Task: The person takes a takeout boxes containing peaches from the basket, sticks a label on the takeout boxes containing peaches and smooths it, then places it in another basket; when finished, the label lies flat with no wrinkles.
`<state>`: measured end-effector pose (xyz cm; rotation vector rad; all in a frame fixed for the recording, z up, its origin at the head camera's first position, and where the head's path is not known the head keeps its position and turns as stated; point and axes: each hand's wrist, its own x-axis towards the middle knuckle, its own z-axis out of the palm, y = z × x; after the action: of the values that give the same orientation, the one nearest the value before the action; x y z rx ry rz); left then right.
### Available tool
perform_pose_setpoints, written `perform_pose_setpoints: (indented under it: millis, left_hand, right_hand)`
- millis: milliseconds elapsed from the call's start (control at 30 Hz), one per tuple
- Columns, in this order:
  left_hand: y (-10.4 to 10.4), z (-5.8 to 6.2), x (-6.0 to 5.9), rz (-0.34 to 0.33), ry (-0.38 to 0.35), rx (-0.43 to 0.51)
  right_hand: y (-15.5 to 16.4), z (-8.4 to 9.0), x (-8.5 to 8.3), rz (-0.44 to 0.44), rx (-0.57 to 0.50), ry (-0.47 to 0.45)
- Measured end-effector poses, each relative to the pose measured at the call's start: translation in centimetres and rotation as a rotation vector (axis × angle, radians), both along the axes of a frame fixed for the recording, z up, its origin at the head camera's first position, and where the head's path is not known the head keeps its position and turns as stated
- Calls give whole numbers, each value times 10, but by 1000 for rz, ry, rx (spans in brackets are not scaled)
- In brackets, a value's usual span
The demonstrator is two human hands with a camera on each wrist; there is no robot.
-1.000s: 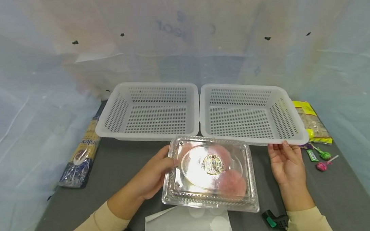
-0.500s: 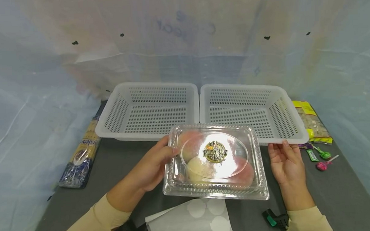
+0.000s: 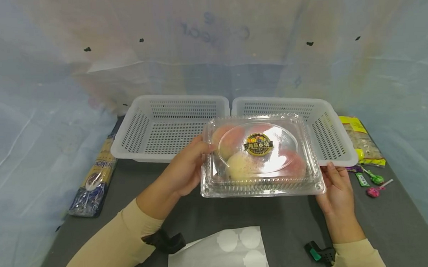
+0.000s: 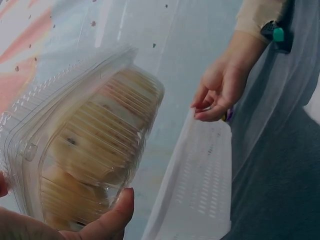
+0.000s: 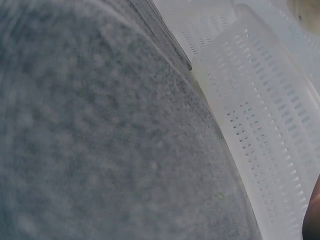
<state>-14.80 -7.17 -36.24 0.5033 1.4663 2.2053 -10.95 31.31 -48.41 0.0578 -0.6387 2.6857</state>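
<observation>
In the head view, my left hand (image 3: 181, 168) grips the left end of a clear plastic clamshell box (image 3: 258, 181). Yellow and pink-red fruits like peaches (image 3: 241, 167) fill it, under a round gold-and-black label (image 3: 258, 144). The box hangs over the front of the right white basket (image 3: 329, 133) and hides much of it. At that basket's front right corner, my right hand (image 3: 336, 200) holds the rim between thumb and fingers, which the left wrist view shows too. The right wrist view has the basket wall (image 5: 250, 125) and little of the hand.
A second white basket (image 3: 168, 155) adjoins on the left. A long blue-and-gold packet (image 3: 95, 177) lies beyond it. At right are a yellow bag (image 3: 363, 142), a green lollipop (image 3: 376, 179), a pink lollipop (image 3: 373, 192) and a small green packet (image 3: 362, 179). A sticker sheet (image 3: 211, 255) lies in front.
My left hand has carried the clamshell box up, forward and to the right, from above the sticker sheet to over the right basket. My right hand has stayed at the basket rim.
</observation>
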Motion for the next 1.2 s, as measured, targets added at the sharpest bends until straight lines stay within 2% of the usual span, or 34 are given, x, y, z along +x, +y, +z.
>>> perform_pose_setpoints:
  millis: [133, 333, 567, 767, 933, 1200]
  left_hand:
    - [6, 0, -11, 36, -2, 22]
    - [19, -2, -29, 94, -70, 25]
    - [40, 0, -49, 107, -107, 29]
    - [54, 2, -62, 104, -173, -28]
    - [63, 4, -74, 127, -215, -102]
    - [82, 1, -89, 99, -191, -158]
  right_hand:
    - [0, 0, 1, 4, -30, 28]
    - [1, 0, 3, 24, -9, 18]
    - [3, 0, 2, 11, 8, -4]
    - [1, -1, 3, 8, 7, -19]
    - [-1, -1, 3, 0, 10, -32]
    - [0, 0, 4, -19, 24, -49]
